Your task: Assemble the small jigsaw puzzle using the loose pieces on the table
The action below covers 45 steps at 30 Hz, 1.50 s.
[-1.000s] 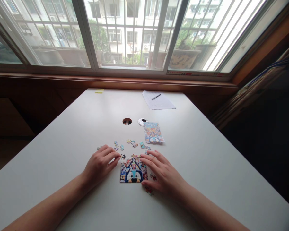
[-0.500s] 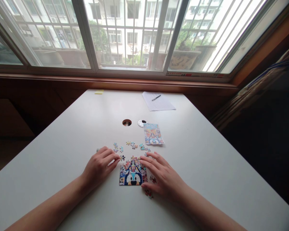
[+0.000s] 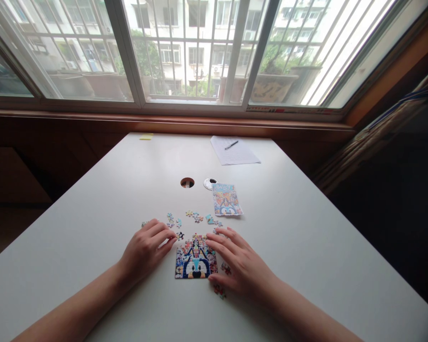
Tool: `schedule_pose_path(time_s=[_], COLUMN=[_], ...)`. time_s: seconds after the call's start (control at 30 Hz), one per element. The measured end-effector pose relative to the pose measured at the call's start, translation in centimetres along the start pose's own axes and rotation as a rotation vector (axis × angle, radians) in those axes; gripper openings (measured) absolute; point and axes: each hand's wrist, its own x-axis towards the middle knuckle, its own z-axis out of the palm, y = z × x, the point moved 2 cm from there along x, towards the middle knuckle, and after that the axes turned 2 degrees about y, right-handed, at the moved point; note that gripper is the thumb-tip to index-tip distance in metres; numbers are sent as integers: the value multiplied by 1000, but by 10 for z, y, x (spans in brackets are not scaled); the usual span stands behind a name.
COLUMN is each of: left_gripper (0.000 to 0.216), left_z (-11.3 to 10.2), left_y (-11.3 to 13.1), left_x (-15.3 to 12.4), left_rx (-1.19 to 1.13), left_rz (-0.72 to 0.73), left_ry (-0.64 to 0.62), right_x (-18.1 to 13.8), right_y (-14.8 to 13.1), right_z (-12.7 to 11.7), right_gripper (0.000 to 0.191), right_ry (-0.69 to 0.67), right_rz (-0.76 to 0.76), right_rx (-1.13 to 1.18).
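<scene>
A partly built colourful jigsaw (image 3: pixel 195 262) with a blue cartoon face lies on the white table (image 3: pixel 306 247) in front of me. My left hand (image 3: pixel 147 249) rests flat just left of it, fingers stretched toward a small dark loose piece (image 3: pixel 180 235). My right hand (image 3: pixel 239 261) lies flat on the jigsaw's right edge, fingers spread, thumb at its lower right corner. Neither hand holds anything. Several loose pieces (image 3: pixel 196 218) lie beyond the jigsaw, and a few more (image 3: pixel 220 290) peek out under my right hand.
A small reference picture card (image 3: pixel 226 199) lies past the loose pieces. Behind it are a cable hole (image 3: pixel 187 182) and its round cap (image 3: pixel 209 183). A sheet of paper (image 3: pixel 235 151) with a pen (image 3: pixel 231 144) and a yellow note (image 3: pixel 146 137) sit by the window.
Both hands and the jigsaw have stayed almost still; the view tipped up slightly, so everything sits a little lower in the picture.
</scene>
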Motion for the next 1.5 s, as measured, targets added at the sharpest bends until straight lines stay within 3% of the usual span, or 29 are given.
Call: schedule_pose_path(time_s=[1.5], left_gripper=[10], left_z=[4], left_y=[-2], left_x=[-4], left_rx=[33], left_rz=[-20], left_ry=[-33], right_x=[-1], right_y=[2], right_z=[3], right_gripper=[64], right_ry=[15], right_rz=[-25], right_rx=[-18])
